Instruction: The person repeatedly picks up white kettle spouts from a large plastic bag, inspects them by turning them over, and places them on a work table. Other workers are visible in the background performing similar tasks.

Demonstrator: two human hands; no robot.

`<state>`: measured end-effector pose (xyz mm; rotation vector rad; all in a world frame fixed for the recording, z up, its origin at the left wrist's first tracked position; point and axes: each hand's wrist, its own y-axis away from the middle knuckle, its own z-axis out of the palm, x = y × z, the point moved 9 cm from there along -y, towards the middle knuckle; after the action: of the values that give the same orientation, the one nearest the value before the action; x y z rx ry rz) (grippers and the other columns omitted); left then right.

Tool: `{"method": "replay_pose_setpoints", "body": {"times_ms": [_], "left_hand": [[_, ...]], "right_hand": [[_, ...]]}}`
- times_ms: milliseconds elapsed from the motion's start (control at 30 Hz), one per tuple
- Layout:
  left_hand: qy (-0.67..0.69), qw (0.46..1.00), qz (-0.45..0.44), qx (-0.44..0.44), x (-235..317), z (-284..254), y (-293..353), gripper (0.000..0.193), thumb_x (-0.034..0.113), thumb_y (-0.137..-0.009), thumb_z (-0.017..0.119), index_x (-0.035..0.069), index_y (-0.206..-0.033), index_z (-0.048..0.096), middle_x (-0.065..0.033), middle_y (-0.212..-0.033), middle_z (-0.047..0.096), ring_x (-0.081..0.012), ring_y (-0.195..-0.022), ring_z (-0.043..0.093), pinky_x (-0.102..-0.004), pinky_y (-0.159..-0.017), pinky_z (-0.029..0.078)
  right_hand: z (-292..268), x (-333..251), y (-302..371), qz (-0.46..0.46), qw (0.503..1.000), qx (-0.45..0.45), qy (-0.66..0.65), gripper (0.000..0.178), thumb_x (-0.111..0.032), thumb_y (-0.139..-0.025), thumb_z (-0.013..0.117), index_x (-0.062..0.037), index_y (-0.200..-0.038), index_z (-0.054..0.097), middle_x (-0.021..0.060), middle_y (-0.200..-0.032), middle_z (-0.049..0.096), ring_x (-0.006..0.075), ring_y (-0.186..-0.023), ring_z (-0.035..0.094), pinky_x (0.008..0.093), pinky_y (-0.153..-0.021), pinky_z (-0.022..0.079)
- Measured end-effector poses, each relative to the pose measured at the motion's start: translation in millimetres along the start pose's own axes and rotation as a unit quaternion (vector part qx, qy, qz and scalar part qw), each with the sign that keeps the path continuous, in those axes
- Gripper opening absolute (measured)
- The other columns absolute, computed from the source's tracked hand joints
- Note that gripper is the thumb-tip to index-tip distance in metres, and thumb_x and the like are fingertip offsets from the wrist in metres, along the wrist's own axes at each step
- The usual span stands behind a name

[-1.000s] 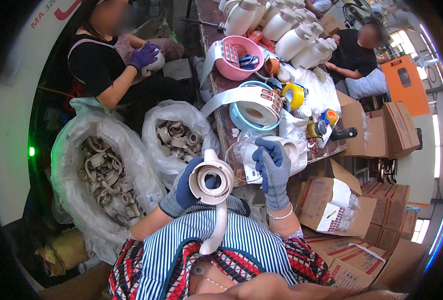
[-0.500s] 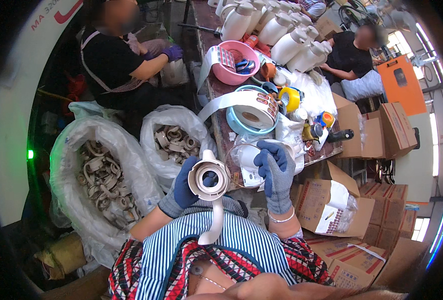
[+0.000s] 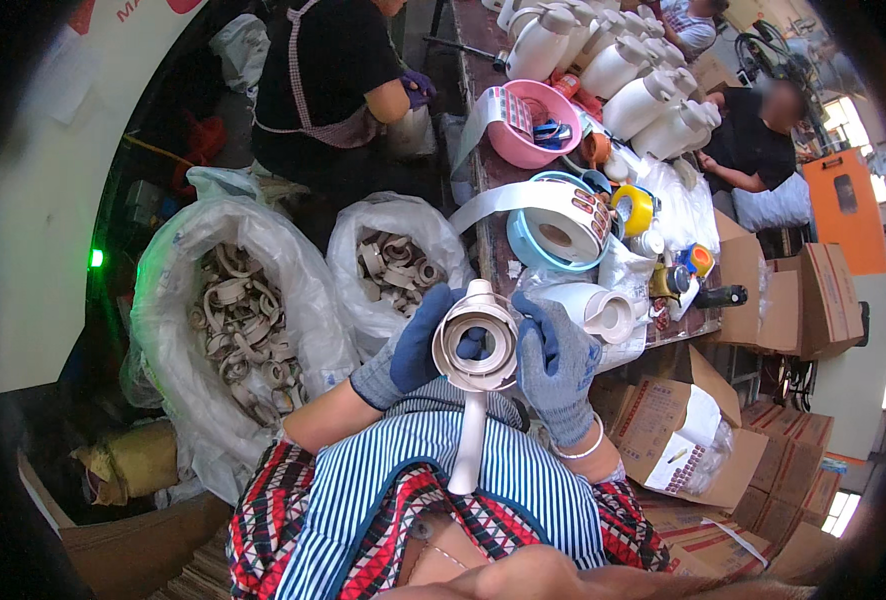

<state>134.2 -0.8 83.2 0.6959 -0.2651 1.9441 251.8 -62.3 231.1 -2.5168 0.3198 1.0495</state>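
My left hand (image 3: 418, 345), in a blue and grey work glove, grips a cream plastic jug collar (image 3: 475, 378) by its left side. The collar has a round stepped opening facing up, a spout at the far side and a curved handle (image 3: 468, 450) hanging toward my lap. Blue glove fingers show through the opening. My right hand (image 3: 558, 365), gloved the same way, closes against the collar's right rim; its fingertips are partly hidden. Just past that hand, a white jug (image 3: 603, 312) lies on its side at the table's near edge.
Plastic-lined sacks, one large (image 3: 163, 330) and one smaller (image 3: 348, 250), hold cream parts at the left. The table bears a pink basin (image 3: 523, 150), a blue basin (image 3: 528, 250) with a label roll (image 3: 558, 235), and several white jugs (image 3: 643, 100). Cartons (image 3: 653, 405) stand right. Two co-workers sit nearby.
My right hand has come left, bringing a thin ring it held to the collar, where I cannot clearly make the ring out. The view has turned, shifting the surroundings rightward.
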Motion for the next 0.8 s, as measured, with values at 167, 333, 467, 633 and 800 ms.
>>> {"method": "replay_pose_setpoints", "body": {"times_ms": [167, 333, 467, 633, 800], "left_hand": [[0.012, 1.000, -0.010, 0.007, 6.4, 16.6, 2.7, 0.064, 0.054, -0.103, 0.034, 0.003, -0.141, 0.043, -0.0121, -0.131, 0.057, -0.0189, -0.120, 0.056, -0.0337, -0.106, 0.045], [0.044, 0.999, -0.029, 0.003, 4.2, 16.4, 3.0, 0.067, 0.057, -0.101, 0.036, 0.002, -0.138, 0.045, -0.0135, -0.133, 0.057, -0.0199, -0.119, 0.058, -0.0348, -0.104, 0.047], [0.081, 0.995, -0.052, -0.016, -3.5, 14.9, 4.3, 0.065, 0.055, -0.101, 0.037, 0.002, -0.138, 0.045, -0.0130, -0.132, 0.057, -0.0185, -0.119, 0.058, -0.0343, -0.105, 0.046], [0.008, 0.997, -0.058, 0.056, -8.5, 9.4, 10.3, 0.057, 0.046, -0.103, 0.040, 0.005, -0.142, 0.044, -0.0156, -0.134, 0.057, -0.0220, -0.122, 0.057, -0.0356, -0.108, 0.042], [0.032, 0.998, -0.051, -0.018, -0.5, 29.7, 6.7, 0.051, 0.038, -0.104, 0.043, 0.005, -0.143, 0.043, -0.0135, -0.132, 0.058, -0.0198, -0.121, 0.057, -0.0349, -0.109, 0.042]], "right_hand": [[1.5, -6.1, 0.5, -0.042, 0.999, -0.007, -0.002, 0.026, -0.004, -0.086, 0.058, -0.0001, -0.111, 0.065, 0.0150, -0.085, 0.069, 0.0238, -0.066, 0.067, 0.0334, -0.063, 0.052], [1.1, 10.6, -1.5, 0.025, 0.989, -0.002, -0.146, 0.027, -0.004, -0.086, 0.059, 0.0003, -0.112, 0.065, 0.0173, -0.094, 0.070, 0.0292, -0.076, 0.070, 0.0350, -0.069, 0.054], [3.9, -3.6, -1.0, -0.058, 0.996, -0.045, -0.046, 0.027, -0.005, -0.086, 0.061, -0.0008, -0.112, 0.066, 0.0174, -0.096, 0.070, 0.0302, -0.078, 0.070, 0.0359, -0.070, 0.054], [4.4, -8.0, -2.2, -0.058, 0.995, -0.078, -0.003, 0.025, -0.005, -0.084, 0.061, -0.0015, -0.109, 0.066, 0.0147, -0.087, 0.069, 0.0272, -0.069, 0.067, 0.0354, -0.064, 0.053], [0.0, -9.4, 3.1, -0.075, 0.995, -0.063, 0.025, 0.029, -0.006, -0.083, 0.063, -0.0028, -0.111, 0.066, 0.0147, -0.087, 0.069, 0.0293, -0.072, 0.068, 0.0383, -0.066, 0.054]]}}
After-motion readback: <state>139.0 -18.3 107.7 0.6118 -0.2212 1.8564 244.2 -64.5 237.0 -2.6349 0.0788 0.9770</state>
